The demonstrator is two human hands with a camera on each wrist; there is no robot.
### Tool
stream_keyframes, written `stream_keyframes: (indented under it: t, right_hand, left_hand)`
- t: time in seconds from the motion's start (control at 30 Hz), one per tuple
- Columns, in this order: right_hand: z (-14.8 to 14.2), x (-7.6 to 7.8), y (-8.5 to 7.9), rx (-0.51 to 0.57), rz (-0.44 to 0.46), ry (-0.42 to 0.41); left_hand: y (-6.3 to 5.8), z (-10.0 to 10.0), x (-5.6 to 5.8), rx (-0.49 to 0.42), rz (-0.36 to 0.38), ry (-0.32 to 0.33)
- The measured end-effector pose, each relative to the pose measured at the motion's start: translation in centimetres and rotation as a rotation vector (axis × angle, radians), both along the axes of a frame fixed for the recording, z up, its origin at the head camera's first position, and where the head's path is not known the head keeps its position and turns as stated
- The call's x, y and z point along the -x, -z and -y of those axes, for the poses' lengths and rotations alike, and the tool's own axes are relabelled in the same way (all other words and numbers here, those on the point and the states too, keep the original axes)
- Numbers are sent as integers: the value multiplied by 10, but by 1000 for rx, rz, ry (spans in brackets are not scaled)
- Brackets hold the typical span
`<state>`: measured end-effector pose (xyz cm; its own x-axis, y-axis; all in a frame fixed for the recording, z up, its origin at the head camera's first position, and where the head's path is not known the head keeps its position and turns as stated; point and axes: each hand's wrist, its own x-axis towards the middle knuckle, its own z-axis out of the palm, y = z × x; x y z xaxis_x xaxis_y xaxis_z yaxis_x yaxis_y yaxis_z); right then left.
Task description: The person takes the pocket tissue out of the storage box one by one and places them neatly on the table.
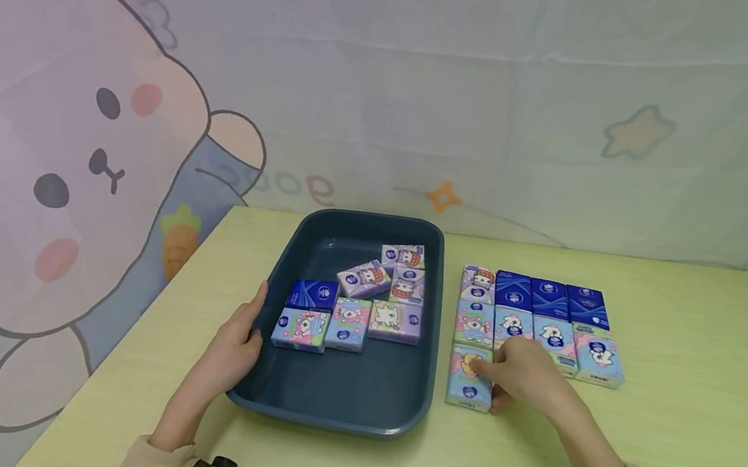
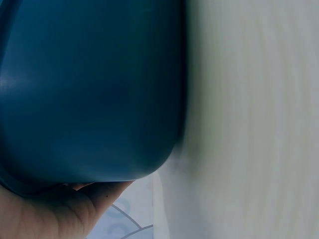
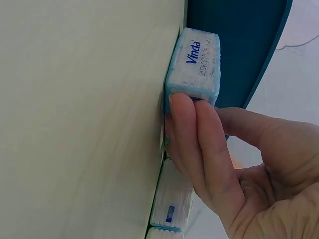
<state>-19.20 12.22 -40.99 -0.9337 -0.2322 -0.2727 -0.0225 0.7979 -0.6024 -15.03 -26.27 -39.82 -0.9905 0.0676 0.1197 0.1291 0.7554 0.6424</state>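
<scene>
My left hand (image 1: 232, 351) holds the left side of a dark blue plastic basin (image 1: 329, 419). In the left wrist view its fingers (image 2: 102, 196) lie against the basin's outer wall under the rim. My right hand (image 1: 531, 374) pinches a light blue and pink tissue pack (image 1: 469, 393) at the near end of a column, thumb on top and fingers at its right side. In the right wrist view, the pack (image 3: 194, 62) shows "Vinda" on its end, with fingertips at its corner. More tissue packs (image 1: 549, 299) lie in rows beside it.
Inside the basin are purple packs (image 1: 407, 285), light blue packs (image 1: 348, 325) and a dark blue pack (image 1: 312, 294). A printed cloth (image 1: 387, 99) hangs behind the pale table (image 1: 691, 384). The basin stands just left of the pack rows.
</scene>
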Motion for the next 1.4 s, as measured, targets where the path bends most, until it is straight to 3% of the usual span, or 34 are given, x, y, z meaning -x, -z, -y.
stream_keyframes:
  t: [0.9, 1.4]
  right_hand:
    - [-2, 1, -1, 12, -44, -8]
    - [-3, -5, -23, -73, -145, -22]
  left_hand:
    - [0, 0, 0, 1, 12, -7]
    - [-1, -1, 0, 3, 3, -5]
